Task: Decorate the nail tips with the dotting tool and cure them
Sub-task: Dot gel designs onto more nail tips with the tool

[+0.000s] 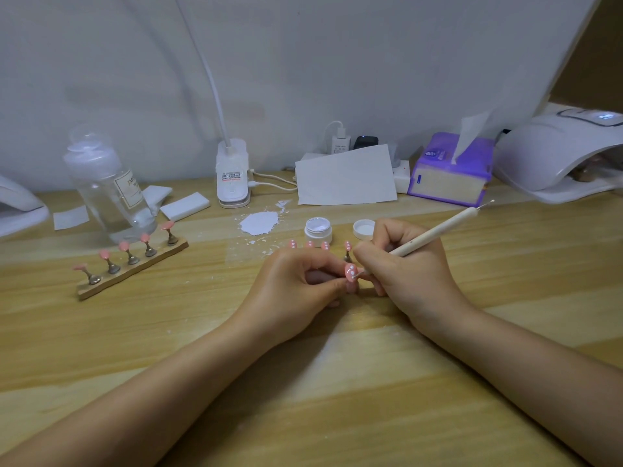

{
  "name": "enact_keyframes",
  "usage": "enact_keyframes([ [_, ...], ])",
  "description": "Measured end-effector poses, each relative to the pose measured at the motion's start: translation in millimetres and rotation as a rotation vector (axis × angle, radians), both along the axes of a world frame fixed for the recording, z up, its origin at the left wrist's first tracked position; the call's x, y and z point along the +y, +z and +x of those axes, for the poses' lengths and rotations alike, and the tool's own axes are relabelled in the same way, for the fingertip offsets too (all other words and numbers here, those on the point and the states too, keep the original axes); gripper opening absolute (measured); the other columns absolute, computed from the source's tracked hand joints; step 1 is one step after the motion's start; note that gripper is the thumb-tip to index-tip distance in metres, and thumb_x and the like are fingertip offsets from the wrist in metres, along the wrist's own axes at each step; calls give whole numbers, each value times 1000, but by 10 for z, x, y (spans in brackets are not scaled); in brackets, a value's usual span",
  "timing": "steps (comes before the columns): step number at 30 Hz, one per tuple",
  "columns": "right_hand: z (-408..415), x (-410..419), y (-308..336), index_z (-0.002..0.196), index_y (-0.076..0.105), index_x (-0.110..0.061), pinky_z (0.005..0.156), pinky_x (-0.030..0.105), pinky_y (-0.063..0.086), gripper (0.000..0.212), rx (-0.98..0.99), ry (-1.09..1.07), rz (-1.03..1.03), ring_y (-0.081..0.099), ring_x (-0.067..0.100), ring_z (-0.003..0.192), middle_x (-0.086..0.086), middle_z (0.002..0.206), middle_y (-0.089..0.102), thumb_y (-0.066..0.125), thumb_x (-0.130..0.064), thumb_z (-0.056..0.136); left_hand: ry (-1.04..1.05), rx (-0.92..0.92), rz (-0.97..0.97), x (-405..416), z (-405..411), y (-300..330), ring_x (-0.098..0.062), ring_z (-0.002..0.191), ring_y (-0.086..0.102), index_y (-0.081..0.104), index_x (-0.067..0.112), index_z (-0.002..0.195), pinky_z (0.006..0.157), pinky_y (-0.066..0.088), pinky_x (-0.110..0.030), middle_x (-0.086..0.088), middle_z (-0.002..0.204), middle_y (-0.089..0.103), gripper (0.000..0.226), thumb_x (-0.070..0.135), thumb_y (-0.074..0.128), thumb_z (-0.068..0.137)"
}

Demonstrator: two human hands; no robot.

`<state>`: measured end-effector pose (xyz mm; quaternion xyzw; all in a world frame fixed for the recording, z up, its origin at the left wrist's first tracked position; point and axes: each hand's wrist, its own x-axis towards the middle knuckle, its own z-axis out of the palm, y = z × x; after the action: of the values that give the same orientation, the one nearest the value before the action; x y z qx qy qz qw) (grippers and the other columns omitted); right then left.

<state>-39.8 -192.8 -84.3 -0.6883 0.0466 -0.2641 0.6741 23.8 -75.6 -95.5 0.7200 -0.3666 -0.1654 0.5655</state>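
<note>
My left hand pinches a pink nail tip on its small stand, at the middle of the wooden table. White dots show on that tip. My right hand grips a white dotting tool like a pen, its lower point touching the held tip. Behind my hands, several more pink tips with white dots stand in a row, partly hidden. An open jar of white gel and its lid sit just beyond them. The white curing lamp stands at the far right.
A wooden holder with several plain pink tips lies at the left. A clear bottle, a lamp base, white paper, a purple tissue box and a white smear sit along the back.
</note>
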Motion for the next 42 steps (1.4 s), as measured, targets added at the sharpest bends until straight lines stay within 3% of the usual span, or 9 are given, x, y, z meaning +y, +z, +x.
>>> enact_keyframes([
  [7, 9, -5, -26, 49, 30, -10, 37, 11, 35, 45, 17, 3, -5, 40, 1, 27, -10, 27, 40, 52, 14, 79, 13, -9, 14, -17, 10, -1, -3, 62, 62, 71, 22, 71, 57, 49, -13, 3, 67, 71, 22, 1, 68, 77],
  [11, 9, 1, -5, 50, 30, -10, 34, 7, 31, 45, -1, 8, 23, 39, 1, 25, -8, 26, 38, 47, 19, 78, 11, -14, 19, -10, 12, -7, -2, 62, 62, 71, 22, 71, 56, 48, -12, 6, 67, 71, 22, 1, 68, 77],
  [16, 8, 9, -2, 49, 30, -11, 34, 6, 29, 46, -11, 18, 2, 39, 0, 25, -8, 26, 39, 49, 19, 79, 19, -34, 21, -9, 27, -20, -8, 63, 62, 71, 22, 72, 60, 51, -15, -6, 72, 72, 22, 1, 68, 78],
  [21, 8, 4, -5, 50, 30, -10, 35, 7, 31, 44, -14, 6, 2, 38, 0, 25, -8, 25, 37, 47, 19, 77, 23, -32, 29, -11, 25, -19, -9, 63, 63, 72, 18, 72, 60, 51, -15, -4, 71, 72, 18, 1, 68, 78],
  [29, 6, -2, -8, 50, 30, -11, 36, 8, 34, 44, -14, -1, -17, 39, 0, 25, -9, 25, 37, 47, 19, 77, 16, 5, 26, -13, -4, 14, 3, 60, 61, 71, 16, 72, 55, 46, -9, 11, 64, 70, 18, 0, 67, 78],
  [42, 7, -3, -15, 47, 31, -12, 34, 8, 30, 47, -12, -4, -45, 40, 0, 26, -9, 25, 39, 50, 18, 77, 27, -32, 38, -13, 17, -7, -5, 60, 62, 72, 17, 74, 58, 50, -13, -4, 71, 72, 15, 3, 69, 78],
])
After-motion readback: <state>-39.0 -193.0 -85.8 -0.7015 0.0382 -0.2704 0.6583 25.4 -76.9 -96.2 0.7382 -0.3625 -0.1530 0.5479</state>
